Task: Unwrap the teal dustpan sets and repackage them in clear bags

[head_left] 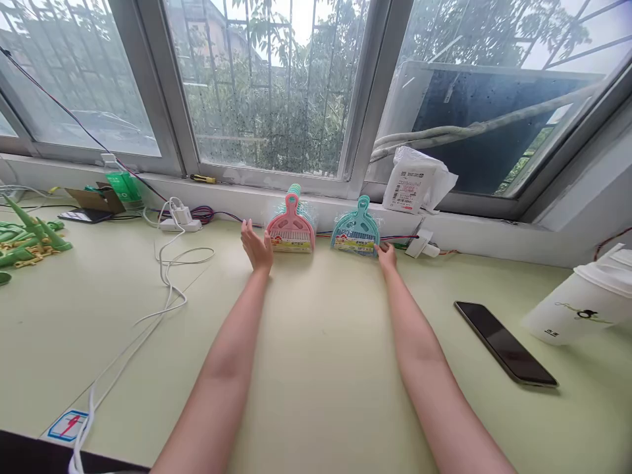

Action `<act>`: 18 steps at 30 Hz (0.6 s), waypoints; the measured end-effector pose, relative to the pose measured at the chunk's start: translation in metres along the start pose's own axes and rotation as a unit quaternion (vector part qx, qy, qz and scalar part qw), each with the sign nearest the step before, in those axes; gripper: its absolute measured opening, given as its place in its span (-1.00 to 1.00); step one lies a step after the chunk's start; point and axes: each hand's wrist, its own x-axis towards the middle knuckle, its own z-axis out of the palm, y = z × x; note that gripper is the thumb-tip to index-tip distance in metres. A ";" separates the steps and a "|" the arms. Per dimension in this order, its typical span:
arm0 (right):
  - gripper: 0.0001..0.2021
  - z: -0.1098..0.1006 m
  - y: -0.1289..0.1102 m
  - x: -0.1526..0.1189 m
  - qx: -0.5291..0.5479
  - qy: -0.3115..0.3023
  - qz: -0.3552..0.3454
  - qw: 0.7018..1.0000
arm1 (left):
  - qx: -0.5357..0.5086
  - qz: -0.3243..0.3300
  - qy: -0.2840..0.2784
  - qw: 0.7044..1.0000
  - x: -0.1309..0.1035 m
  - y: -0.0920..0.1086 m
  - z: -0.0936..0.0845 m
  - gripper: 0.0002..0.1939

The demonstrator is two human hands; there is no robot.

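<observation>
At the far side of the table, a pink dustpan-and-brush set [291, 227] in clear wrap stands upright, with teal ones stacked behind it. My left hand [257, 250] is at its left side, fingers stretched upward and palm toward the stack. A teal dustpan-and-brush set [356, 227], also wrapped and labelled, leans upright to the right, apart from the pink one. My right hand [388, 255] has its thumb and fingers closed at the lower right edge of the teal set; part of the fingers is hidden.
A phone [506, 342] and white lidded cups [580, 306] are at the right. A tissue pack [417, 181] sits on the sill. White cables [170, 289] and a power strip [180, 224] lie to the left, beyond them green plastic pieces [34, 230]. Windows [271, 92] rise behind.
</observation>
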 end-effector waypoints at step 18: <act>-0.72 -0.039 -0.005 -0.057 0.013 0.105 0.078 0.991 | -0.060 0.041 -0.071 0.995 -0.009 0.031 -0.012 -0.61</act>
